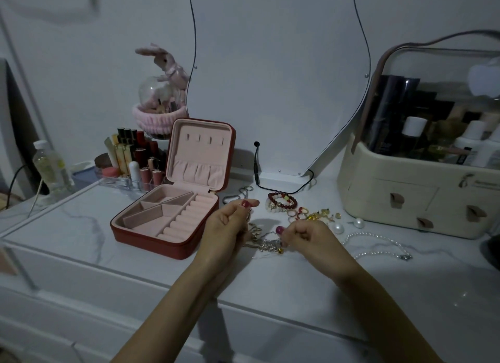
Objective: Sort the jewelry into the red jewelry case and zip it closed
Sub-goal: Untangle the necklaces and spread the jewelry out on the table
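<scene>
**One head-worn camera, looking down over a dressing table**

A single wide-angle view from the person's head faces forward and down across the white tabletop (297, 295) toward the mirror (270, 78) against the back wall. Both forearms reach in from the bottom edge, close to the lens. The open red case (151, 241) sits left of centre, at mid-distance. Straight lines bow near the frame's edges.

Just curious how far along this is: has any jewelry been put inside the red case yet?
No. The open red jewelry case shows only bare pink compartments, while the beaded bracelets lie on the tabletop.
</scene>
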